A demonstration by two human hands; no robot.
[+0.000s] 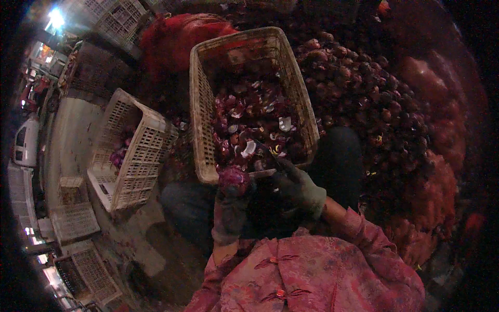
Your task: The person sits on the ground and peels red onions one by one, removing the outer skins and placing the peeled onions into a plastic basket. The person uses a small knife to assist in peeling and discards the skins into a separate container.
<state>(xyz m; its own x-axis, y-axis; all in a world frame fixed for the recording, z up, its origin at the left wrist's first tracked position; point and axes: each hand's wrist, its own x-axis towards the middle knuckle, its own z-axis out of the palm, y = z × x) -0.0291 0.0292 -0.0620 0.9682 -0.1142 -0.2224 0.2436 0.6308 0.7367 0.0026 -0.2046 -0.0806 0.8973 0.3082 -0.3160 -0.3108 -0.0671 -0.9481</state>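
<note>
A purple-red onion (234, 179) is held in my left hand (232, 210), which wears a dark work glove with a paler cuff. The onion is at the near rim of a worn plastic crate (206, 165) that holds onion skins and scraps (249, 117). To the right of the onion is my right hand (298, 187), in a dark and pale-green glove, low over the crate's near right corner. Its fingers are dim and blurred, so I cannot tell whether they hold something.
A large heap of red onions (351, 78) lies to the right, beside full red mesh sacks (423, 74). On the left, a tilted plastic crate (136, 156) contains purple onions. More crates (76, 222) stand on the ground beyond it. A red mesh heap (179, 35) is behind the middle crate.
</note>
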